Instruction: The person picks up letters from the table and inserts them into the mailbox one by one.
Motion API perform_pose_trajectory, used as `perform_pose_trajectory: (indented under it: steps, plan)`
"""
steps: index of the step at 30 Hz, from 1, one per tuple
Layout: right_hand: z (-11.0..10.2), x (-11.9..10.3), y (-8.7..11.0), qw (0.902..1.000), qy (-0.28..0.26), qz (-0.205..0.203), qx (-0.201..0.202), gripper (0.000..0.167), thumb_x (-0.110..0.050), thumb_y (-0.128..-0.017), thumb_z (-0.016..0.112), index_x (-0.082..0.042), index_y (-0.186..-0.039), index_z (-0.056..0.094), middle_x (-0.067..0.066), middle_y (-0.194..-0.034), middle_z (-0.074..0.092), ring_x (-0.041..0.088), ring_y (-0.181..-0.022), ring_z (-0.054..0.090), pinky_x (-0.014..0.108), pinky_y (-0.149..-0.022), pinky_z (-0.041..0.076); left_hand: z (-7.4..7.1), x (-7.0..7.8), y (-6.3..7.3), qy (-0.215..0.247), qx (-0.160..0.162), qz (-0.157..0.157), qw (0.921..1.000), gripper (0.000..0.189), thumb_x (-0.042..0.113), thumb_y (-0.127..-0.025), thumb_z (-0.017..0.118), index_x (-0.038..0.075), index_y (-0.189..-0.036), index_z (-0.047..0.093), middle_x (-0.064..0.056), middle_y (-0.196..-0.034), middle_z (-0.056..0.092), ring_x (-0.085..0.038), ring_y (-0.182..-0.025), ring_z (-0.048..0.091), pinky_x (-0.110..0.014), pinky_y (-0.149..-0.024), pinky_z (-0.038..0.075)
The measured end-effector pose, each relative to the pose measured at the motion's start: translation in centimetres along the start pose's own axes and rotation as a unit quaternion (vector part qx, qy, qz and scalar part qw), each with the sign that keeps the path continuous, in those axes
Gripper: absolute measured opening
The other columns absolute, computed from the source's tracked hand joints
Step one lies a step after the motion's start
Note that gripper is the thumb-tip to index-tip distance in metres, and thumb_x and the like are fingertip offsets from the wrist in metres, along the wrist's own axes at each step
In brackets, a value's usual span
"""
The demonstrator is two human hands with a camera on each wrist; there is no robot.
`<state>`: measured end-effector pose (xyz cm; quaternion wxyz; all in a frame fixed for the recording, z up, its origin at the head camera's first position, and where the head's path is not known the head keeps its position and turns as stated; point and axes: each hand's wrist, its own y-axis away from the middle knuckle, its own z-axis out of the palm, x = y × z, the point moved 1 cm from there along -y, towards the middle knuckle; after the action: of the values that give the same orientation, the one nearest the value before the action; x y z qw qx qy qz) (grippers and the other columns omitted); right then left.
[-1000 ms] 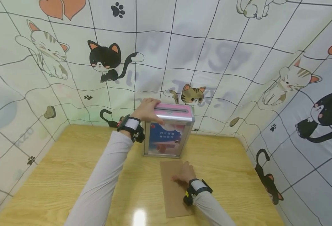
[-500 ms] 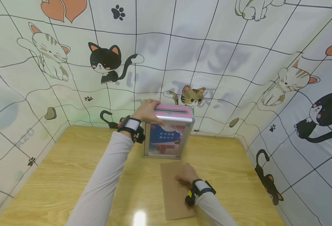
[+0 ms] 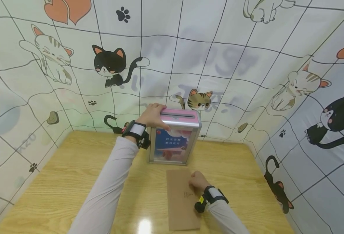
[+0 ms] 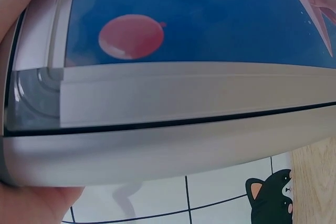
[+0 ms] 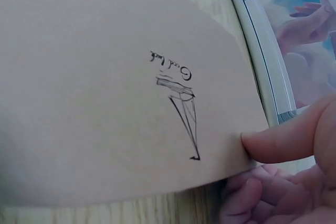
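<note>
At the back of the table stands an upright slotted box (image 3: pixel 172 143) with a pink top, silver frame and blue poster front. My left hand (image 3: pixel 152 116) grips its upper left corner, thumb across the front; in the left wrist view, fingers show around the box's frame (image 4: pixel 157 156). In front of the box lies a brown paper envelope (image 3: pixel 179 208), its long side running toward me. My right hand (image 3: pixel 199 181) pinches its right edge; in the right wrist view the thumb lies on top and the fingers below. "Good luck" and a small ink drawing mark the envelope (image 5: pixel 105 108).
The wooden table (image 3: pixel 96 182) ends at a cat-patterned cloth wall (image 3: pixel 160 55) behind the box and along both sides. The box stands close to the back wall, and a strip of table lies between it and the envelope.
My right hand has slid right across the envelope to its right edge and now pinches it, uncovering the ink drawing. The left hand stays on the box.
</note>
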<state>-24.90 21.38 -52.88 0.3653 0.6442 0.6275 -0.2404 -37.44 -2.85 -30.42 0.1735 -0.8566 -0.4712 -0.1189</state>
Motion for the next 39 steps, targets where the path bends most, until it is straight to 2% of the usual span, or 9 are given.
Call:
perform_pose_trajectory:
  steps: [3, 4, 10, 11, 14, 19, 27, 39]
  plan:
    - [0.0, 0.6, -0.1, 0.9987, -0.048, 0.008, -0.018, 0.027, 0.003, -0.059, 0.049, -0.014, -0.051, 0.03, -0.006, -0.047, 0.03, 0.008, -0.041, 0.027, 0.022, -0.038, 0.019, 0.1, -0.1, -0.1, 0.001, 0.001, 0.005, 1.0, 0.103, 0.052, -0.054, 0.077, 0.008, -0.138, 0.035, -0.012, -0.137, 0.037, -0.028, -0.122, 0.033, -0.043, -0.101, 0.03]
    - [0.0, 1.0, -0.2, 0.9977, -0.061, -0.005, -0.026, 0.026, 0.002, -0.059, 0.048, -0.015, -0.052, 0.031, -0.007, -0.048, 0.031, 0.008, -0.041, 0.028, 0.022, -0.037, 0.02, 0.1, -0.1, -0.1, 0.001, 0.002, 0.006, 1.0, 0.103, 0.053, -0.054, 0.077, 0.008, -0.138, 0.035, -0.012, -0.137, 0.037, -0.027, -0.122, 0.032, -0.043, -0.101, 0.03]
    - [0.0, 0.4, 0.6, 0.9959, -0.082, 0.017, -0.032, 0.024, 0.004, -0.06, 0.049, -0.013, -0.054, 0.033, -0.005, -0.05, 0.033, 0.008, -0.042, 0.031, 0.021, -0.037, 0.023, 0.2, -0.3, -0.2, 0.0, 0.004, 0.008, 1.0, 0.104, 0.054, -0.053, 0.077, 0.008, -0.138, 0.036, -0.012, -0.137, 0.037, -0.027, -0.121, 0.032, -0.042, -0.101, 0.03]
    - [0.0, -0.1, 0.9, 0.9956, -0.081, 0.038, -0.027, 0.024, 0.005, -0.06, 0.049, -0.012, -0.054, 0.033, -0.004, -0.05, 0.032, 0.009, -0.042, 0.031, 0.021, -0.038, 0.023, 0.2, -0.3, -0.2, 0.0, 0.004, 0.008, 1.0, 0.104, 0.054, -0.053, 0.077, 0.009, -0.138, 0.036, -0.011, -0.137, 0.037, -0.027, -0.121, 0.032, -0.042, -0.101, 0.03]
    - [0.0, -0.8, 1.4, 0.9952, -0.081, 0.048, -0.024, 0.027, 0.006, -0.062, 0.049, -0.013, -0.053, 0.032, -0.006, -0.048, 0.031, 0.007, -0.04, 0.028, 0.018, -0.038, 0.021, 0.2, -0.2, -0.1, 0.005, 0.004, 0.006, 1.0, 0.104, 0.053, -0.053, 0.077, 0.009, -0.138, 0.036, -0.011, -0.136, 0.038, -0.027, -0.121, 0.032, -0.042, -0.1, 0.031]
    - [0.1, -0.9, 1.6, 0.9958, -0.076, 0.046, -0.021, 0.032, 0.008, -0.065, 0.049, -0.014, -0.051, 0.031, -0.007, -0.046, 0.029, 0.005, -0.039, 0.026, 0.017, -0.037, 0.021, 0.1, -0.1, 0.0, 0.007, 0.002, 0.005, 1.0, 0.103, 0.052, -0.054, 0.077, 0.009, -0.138, 0.035, -0.011, -0.136, 0.038, -0.027, -0.12, 0.033, -0.042, -0.1, 0.031]
    - [0.2, -0.6, 1.4, 0.9958, -0.073, 0.048, -0.027, 0.03, 0.007, -0.064, 0.049, -0.014, -0.051, 0.032, -0.006, -0.046, 0.031, 0.006, -0.039, 0.028, 0.017, -0.037, 0.022, 0.0, 0.0, 0.1, 0.009, 0.0, 0.006, 0.9999, 0.103, 0.052, -0.055, 0.077, 0.009, -0.138, 0.035, -0.012, -0.136, 0.039, -0.028, -0.121, 0.033, -0.044, -0.101, 0.03]
    - [0.3, -0.7, 1.9, 0.9955, -0.078, 0.044, -0.032, 0.023, 0.006, -0.066, 0.052, -0.01, -0.062, 0.036, -0.003, -0.053, 0.034, 0.008, -0.044, 0.032, 0.019, -0.041, 0.025, 0.0, 0.0, 0.0, 0.01, 0.0, -0.004, 0.9999, 0.103, 0.052, -0.054, 0.077, 0.01, -0.138, 0.036, -0.011, -0.137, 0.037, -0.027, -0.122, 0.031, -0.042, -0.101, 0.03]
